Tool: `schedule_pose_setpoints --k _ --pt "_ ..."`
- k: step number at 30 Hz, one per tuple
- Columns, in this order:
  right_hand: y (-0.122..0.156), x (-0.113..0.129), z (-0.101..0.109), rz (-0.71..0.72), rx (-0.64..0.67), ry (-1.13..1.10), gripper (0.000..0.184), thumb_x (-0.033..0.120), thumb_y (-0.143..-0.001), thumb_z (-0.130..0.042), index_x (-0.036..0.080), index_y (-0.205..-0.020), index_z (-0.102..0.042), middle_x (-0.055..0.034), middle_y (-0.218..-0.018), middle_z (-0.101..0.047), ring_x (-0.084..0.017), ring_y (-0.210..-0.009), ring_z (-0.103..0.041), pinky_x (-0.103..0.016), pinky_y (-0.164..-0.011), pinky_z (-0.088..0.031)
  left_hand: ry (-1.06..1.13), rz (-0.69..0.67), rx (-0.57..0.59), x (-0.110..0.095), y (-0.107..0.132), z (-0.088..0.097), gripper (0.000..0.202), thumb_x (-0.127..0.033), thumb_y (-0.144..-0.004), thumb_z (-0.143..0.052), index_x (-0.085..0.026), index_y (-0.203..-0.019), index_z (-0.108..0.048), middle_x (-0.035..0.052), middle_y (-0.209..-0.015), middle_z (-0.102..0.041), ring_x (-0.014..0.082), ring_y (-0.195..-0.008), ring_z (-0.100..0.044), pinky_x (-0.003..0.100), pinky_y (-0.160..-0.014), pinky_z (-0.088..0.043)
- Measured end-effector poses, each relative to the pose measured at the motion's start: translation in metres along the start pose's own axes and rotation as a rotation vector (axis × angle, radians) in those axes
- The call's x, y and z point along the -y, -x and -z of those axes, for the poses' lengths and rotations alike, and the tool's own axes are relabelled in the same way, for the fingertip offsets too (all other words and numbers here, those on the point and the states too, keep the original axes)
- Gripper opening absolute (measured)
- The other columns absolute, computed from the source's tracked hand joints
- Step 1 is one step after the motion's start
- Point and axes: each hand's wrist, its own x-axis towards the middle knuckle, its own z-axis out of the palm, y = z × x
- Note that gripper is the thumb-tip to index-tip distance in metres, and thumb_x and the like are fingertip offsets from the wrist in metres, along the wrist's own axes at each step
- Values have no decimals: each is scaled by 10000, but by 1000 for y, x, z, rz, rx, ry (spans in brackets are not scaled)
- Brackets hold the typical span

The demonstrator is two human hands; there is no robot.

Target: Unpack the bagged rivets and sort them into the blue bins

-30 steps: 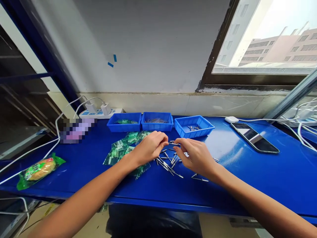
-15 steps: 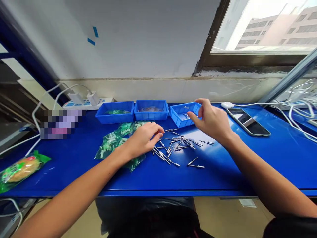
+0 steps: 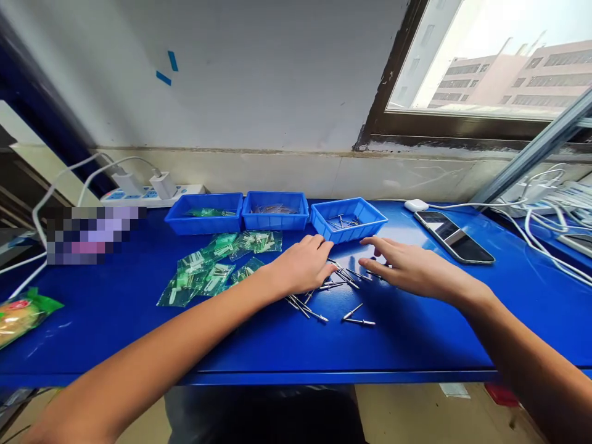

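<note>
Several small metal pins [image 3: 324,299] lie scattered on the blue bench [image 3: 416,333]. My left hand [image 3: 303,265] rests palm down over the left part of the pile, fingers stretched toward the right blue tray [image 3: 348,220]. My right hand [image 3: 407,266] hovers just right of the pins, fingers spread and pointing left, holding nothing that shows. The right tray holds a few pins. Green packets [image 3: 210,266] of small parts lie left of my left hand.
Two more blue trays [image 3: 240,213] stand along the wall. A phone [image 3: 453,237] and white cables [image 3: 546,216] lie at the right. A power strip [image 3: 148,192] sits at the back left, a wrapped snack [image 3: 21,314] at the far left.
My right hand has come back from the right tray down to the bench beside the pins. My left hand has opened and slid right over the pile.
</note>
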Motion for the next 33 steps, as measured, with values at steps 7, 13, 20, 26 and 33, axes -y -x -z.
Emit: schedule_pose_setpoints --k 7,13,20,26,33 --pt "20 13 -36 -7 -237 89 333 426 -905 -357 182 -973 -573 -81 -900 -630 -201 -648 -611 -298 -525 -392 92 -75 143 2 15 11 317 -303 -922 -382 -115 -1121 -539 120 -1176 -534 221 -1086 -486 333 -932 -373" --pt "-5 38 -40 136 -229 9 336 386 -925 -327 158 -1071 -527 -93 -980 -596 -187 -710 -597 -279 -554 -371 230 -77 184 3 23 28 324 -283 -919 -391 -156 -1197 -496 86 -1114 -576 192 -1021 -535 302 -876 -405" --pt "-20 63 -41 277 -179 -80 303 334 -926 -325 150 -1008 -552 -79 -911 -585 -158 -644 -554 -273 -555 -358 169 -54 50 25 40 40 328 -283 -916 -409 -182 -1221 -470 80 -1216 -522 190 -1148 -451 335 -984 -348" --pt "-23 43 -17 315 -365 -308 218 276 -893 -386 164 -883 -573 -40 -768 -610 -125 -626 -541 -250 -596 -409 0 28 -14 39 50 32 346 -342 -898 -428 -175 -1189 -510 104 -1208 -514 234 -1129 -448 396 -963 -369" --pt "-28 -43 8 -128 -532 -144 210 356 -793 -518 171 -858 -594 -2 -573 -538 -167 -506 -510 -308 -524 -392 -22 -16 48 29 50 27 344 -367 -894 -435 -187 -1168 -540 105 -1180 -538 223 -1081 -495 358 -920 -405"
